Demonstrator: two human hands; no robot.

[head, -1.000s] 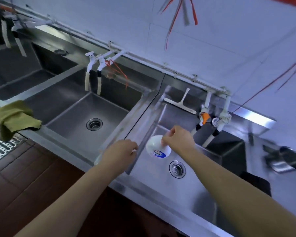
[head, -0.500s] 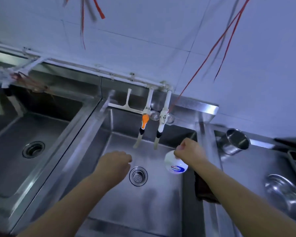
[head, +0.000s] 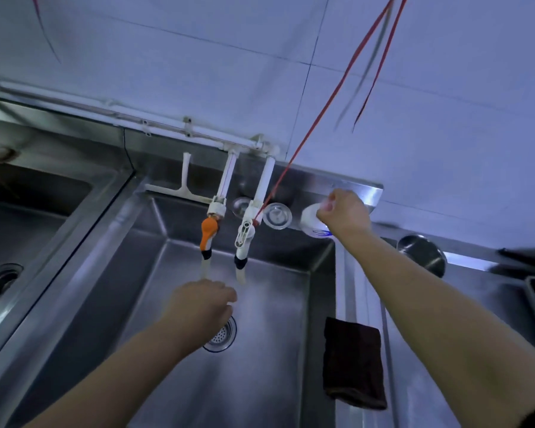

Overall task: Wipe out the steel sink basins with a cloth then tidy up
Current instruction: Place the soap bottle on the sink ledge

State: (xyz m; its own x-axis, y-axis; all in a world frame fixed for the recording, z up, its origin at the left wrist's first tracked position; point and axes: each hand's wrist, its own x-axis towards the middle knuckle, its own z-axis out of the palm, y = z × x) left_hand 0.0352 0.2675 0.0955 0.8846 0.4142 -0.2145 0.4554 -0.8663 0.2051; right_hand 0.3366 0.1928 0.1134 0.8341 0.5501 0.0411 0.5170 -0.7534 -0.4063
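So my right hand (head: 345, 213) is up at the back right corner of the stainless steel sink basin (head: 269, 350), fingers curled around the top of a round white plastic bottle with a blue label (head: 312, 224). The bottle sits at the back ledge, just beside a round steel drain strainer lid (head: 277, 215) leaning there. It's blurry, so I can't tell if the bottle's bottom touches the ledge.

My left hand (head: 203, 304) hangs over the middle of the basin, above the round perforated drain (head: 221, 336), fingers loosely curled and holding nothing.

The dark brown folded cloth (head: 352, 361) is draped over the basin's right rim, well apart from both hands.

Behind my left hand, an orange-handled tap (head: 209, 233) and a white-handled tap (head: 245, 234) hang down from white pipes, with a white squeegee (head: 183, 186) resting on the back ledge left of them.
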